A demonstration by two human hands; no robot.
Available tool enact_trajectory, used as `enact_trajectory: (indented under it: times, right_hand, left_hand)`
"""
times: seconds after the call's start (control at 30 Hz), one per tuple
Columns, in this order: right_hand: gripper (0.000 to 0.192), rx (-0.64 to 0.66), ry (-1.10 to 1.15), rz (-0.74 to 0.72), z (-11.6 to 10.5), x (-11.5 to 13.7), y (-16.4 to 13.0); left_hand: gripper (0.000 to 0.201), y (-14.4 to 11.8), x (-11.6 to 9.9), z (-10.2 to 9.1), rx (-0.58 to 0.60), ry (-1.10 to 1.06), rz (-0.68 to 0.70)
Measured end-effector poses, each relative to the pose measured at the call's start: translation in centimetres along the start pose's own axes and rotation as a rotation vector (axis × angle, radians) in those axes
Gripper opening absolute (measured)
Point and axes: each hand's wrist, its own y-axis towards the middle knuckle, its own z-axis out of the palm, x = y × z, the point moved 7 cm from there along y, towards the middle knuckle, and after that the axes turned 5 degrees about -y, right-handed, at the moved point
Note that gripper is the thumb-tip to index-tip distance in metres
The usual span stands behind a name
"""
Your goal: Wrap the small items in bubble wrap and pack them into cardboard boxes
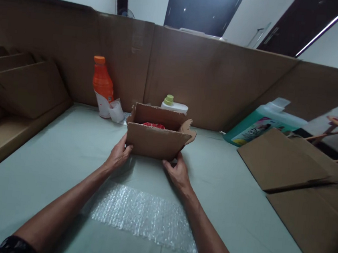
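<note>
Both my hands grip a small open-topped cardboard box [155,142] with torn, ragged edges. My left hand [120,153] is closed on its lower left corner, thumb on the near face. At the lower right corner, my right hand [178,172] holds it the same way, its fingers partly hidden behind the box. Something red [154,125] shows inside, mostly covered by the near wall. Between my forearms a sheet of bubble wrap [144,216] lies flat on the pale green cloth [217,188].
An orange-capped bottle [102,85] stands at the back left beside a clear plastic cup [116,111]. A white bottle with a green cap [174,105] is behind the box. At right are a green liquid jug [259,126] and cardboard flaps [286,161]. Tall cardboard [207,78] walls the back.
</note>
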Motion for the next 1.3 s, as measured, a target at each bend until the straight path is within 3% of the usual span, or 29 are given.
enact_trajectory:
  times: [0.1, 0.2, 0.27, 0.33, 0.4, 0.47, 0.53, 0.67, 0.77, 0.87, 1.03, 1.13, 1.23, 1.3]
  right_hand:
    - [0.068, -0.01, -0.042, -0.017, -1.4, -0.3, -1.3]
    - [0.063, -0.088, -0.142, -0.105, -2.0, 1.4, -5.6]
    - [0.058, -0.017, -0.195, -0.257, 0.0, 4.3, -9.8]
    - [0.058, 0.152, -0.238, -0.417, 3.5, 7.5, -14.1]
    - [0.059, 0.299, -0.285, -0.504, 6.3, 9.0, -17.2]
    - [0.055, 0.329, -0.35, -0.493, 6.3, 7.9, -18.6]
    - [0.048, 0.25, -0.438, -0.401, 3.4, 4.4, -18.6]
    - [0.042, 0.009, -0.597, -0.13, -5.9, -3.8, -18.1]
    - [0.049, -0.054, -0.6, -0.035, -8.7, -5.9, -17.9]
    - [0.045, -0.056, -0.528, -0.024, -7.6, -4.8, -17.3]
    - [0.024, -0.024, -0.267, 0.028, -6.5, -2.2, -17.8]
    - [0.043, -0.015, -0.064, 0.149, -7.5, -1.9, -21.1]
    - [0.076, 0.065, 0.135, 0.219, -6.7, -1.0, -26.2]
    - [0.078, 0.198, 0.261, 0.298, -4.2, -0.1, -29.8]
  left_hand:
    - [0.067, -1.7, -0.1, -1.1, -0.009, 0.09, 0.021]
    - [0.065, -6.8, -0.8, -1.5, 0.08, 0.341, 0.159]
    - [0.056, -11.5, -0.8, -0.6, 0.236, 0.475, 0.266]
    - [0.053, -15.9, -0.1, 0.1, 0.384, 0.584, 0.318]
    - [0.055, -18.9, 0.9, -0.1, 0.465, 0.685, 0.332]
    - [0.057, -20.5, 1.9, -1.5, 0.468, 0.763, 0.323]
    - [0.057, -21.1, 2.6, -3.7, 0.445, 0.797, 0.312]
    - [0.049, -21.1, 2.7, -7.9, 0.336, 0.75, 0.33]
    - [0.047, -19.8, 2.4, -10.0, 0.086, 0.791, 0.292]
    - [0.052, -18.2, 2.8, -10.5, -0.05, 0.896, 0.17]
    - [0.023, -16.8, 3.1, -10.1, -0.043, 0.821, 0.113]
    - [0.019, -15.2, 1.6, -9.6, -0.019, 0.736, 0.085]
    - [0.036, -11.9, -1.5, -6.7, 0.053, 0.689, 0.136]
    - [0.051, -9.4, -3.9, -3.1, 0.158, 0.679, 0.248]
